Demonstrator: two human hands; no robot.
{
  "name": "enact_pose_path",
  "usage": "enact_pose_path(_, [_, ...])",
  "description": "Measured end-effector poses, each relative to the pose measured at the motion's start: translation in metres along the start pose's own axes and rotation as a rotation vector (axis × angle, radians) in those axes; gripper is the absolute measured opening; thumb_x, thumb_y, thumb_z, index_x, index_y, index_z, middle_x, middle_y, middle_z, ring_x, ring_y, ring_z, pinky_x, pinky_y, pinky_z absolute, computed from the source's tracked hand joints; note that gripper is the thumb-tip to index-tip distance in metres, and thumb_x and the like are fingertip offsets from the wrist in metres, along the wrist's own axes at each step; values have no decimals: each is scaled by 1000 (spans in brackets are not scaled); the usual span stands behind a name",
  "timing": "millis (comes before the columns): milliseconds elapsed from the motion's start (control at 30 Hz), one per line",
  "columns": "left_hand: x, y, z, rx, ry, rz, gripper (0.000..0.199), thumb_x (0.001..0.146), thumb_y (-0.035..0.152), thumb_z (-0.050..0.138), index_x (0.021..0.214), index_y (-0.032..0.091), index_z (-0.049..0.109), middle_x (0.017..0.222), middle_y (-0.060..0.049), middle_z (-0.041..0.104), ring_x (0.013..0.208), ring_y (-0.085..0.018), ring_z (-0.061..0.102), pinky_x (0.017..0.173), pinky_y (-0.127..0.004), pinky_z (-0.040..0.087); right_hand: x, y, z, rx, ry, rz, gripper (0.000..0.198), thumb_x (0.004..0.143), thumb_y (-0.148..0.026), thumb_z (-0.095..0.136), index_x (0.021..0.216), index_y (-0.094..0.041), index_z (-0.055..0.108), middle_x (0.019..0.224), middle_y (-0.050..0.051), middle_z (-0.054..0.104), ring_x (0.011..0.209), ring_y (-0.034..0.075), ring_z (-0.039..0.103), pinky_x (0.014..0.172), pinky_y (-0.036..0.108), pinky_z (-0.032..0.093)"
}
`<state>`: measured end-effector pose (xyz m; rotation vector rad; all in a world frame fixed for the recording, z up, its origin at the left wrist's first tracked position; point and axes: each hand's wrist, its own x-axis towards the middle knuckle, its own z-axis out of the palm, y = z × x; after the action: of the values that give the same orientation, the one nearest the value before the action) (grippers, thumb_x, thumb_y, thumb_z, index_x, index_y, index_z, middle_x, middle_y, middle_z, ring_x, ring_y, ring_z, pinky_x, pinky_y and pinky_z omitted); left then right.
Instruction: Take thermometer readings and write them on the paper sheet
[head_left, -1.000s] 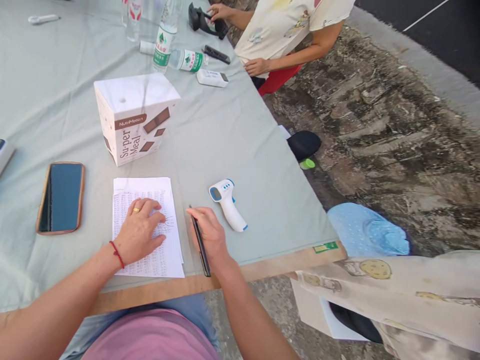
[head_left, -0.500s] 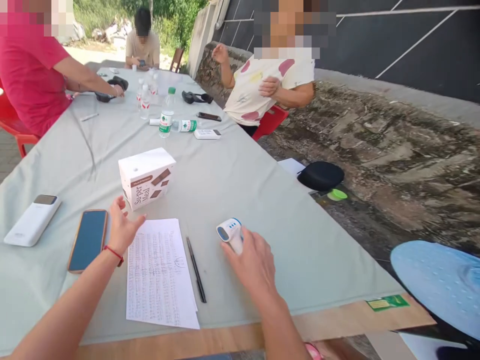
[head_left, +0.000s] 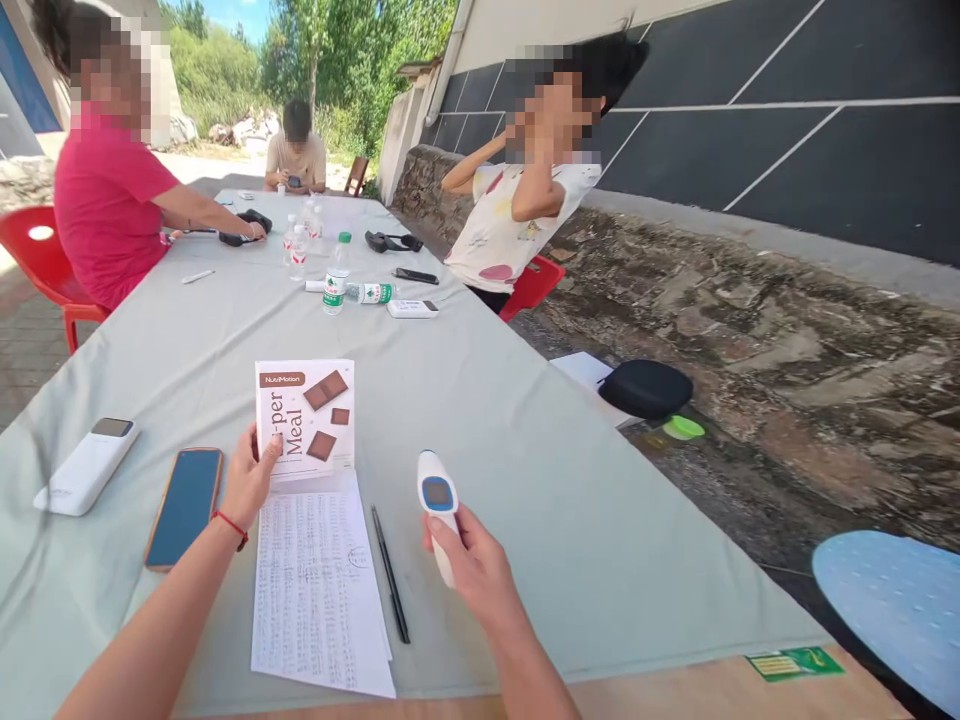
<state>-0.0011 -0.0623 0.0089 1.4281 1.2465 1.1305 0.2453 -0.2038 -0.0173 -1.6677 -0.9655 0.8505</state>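
Note:
My left hand (head_left: 251, 474) grips the lower left edge of a white box (head_left: 315, 415) printed with brown bars and "Meal", its thumb on the printed face. That face is turned toward me. In my right hand (head_left: 474, 560) is a white infrared thermometer (head_left: 437, 492) with a small blue-rimmed screen facing up; my fingers wrap its handle. Between my hands lie handwritten sheets of paper (head_left: 319, 590), just below the box. A black pen (head_left: 391, 575) rests along the right side of the sheets. Left of my left hand lies a phone (head_left: 184, 508) in a brown case.
A white power bank (head_left: 88, 466) lies at the left. Farther up the cloth-covered table (head_left: 600, 560) are a green-capped bottle (head_left: 337, 275), a second bottle lying down, and a dark phone (head_left: 415, 276). Several people sit around it. A blue stool (head_left: 892, 610) stands at right.
My left hand has taken hold of the box, and its printed face now stands toward me. My right hand has raised the thermometer and turned its screen up. The person at right has lifted both hands.

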Motion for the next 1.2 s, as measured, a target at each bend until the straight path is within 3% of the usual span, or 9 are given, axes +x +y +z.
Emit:
enact_pose_path(133, [-25, -15, 7, 256, 44, 132, 50, 93, 56, 36, 121, 18, 51, 119, -13, 59, 113, -28, 53, 98, -47, 40, -31, -35, 51, 422, -245, 93, 37, 79, -54, 57, 66, -20, 53, 57, 0, 52, 54, 14, 47, 52, 27, 38])
enact_pose_path(300, [-29, -27, 7, 396, 45, 280, 48, 96, 52, 30, 126, 19, 47, 120, -13, 57, 111, -27, 52, 97, -47, 41, -43, -46, 90, 497, -288, 167, 41, 79, -56, 58, 63, -20, 51, 54, -2, 50, 53, 12, 44, 54, 27, 37])
enact_pose_path(467, [-25, -29, 3, 407, 14, 307, 47, 96, 51, 29, 125, 19, 48, 118, -13, 57, 108, -26, 53, 95, -43, 42, -36, -44, 94, 390, -194, 157, 40, 75, -57, 62, 63, -20, 52, 53, -2, 51, 52, 13, 47, 54, 27, 40])
enact_pose_path(733, [-25, -39, 3, 405, 19, 254, 52, 95, 54, 31, 128, 18, 49, 115, -13, 58, 111, -27, 53, 97, -47, 42, -34, -34, 104, 428, -257, 181, 34, 78, -51, 62, 74, -18, 59, 58, -2, 55, 54, 12, 48, 55, 27, 41])
enact_pose_path(933, [-27, -43, 4, 366, 39, 265, 52, 96, 52, 32, 132, 17, 47, 125, -14, 55, 116, -27, 52, 99, -47, 41, -32, -30, 105, 428, -249, 238, 35, 75, -50, 65, 85, -16, 62, 59, -2, 55, 54, 13, 49, 57, 28, 42])
enact_pose_path(1200, [-28, -47, 5, 359, 73, 259, 54, 95, 55, 34, 131, 18, 48, 115, -13, 58, 109, -26, 55, 94, -44, 44, -31, -26, 104, 379, -244, 211, 30, 77, -46, 63, 82, -16, 63, 59, -2, 56, 56, 14, 50, 59, 29, 43])
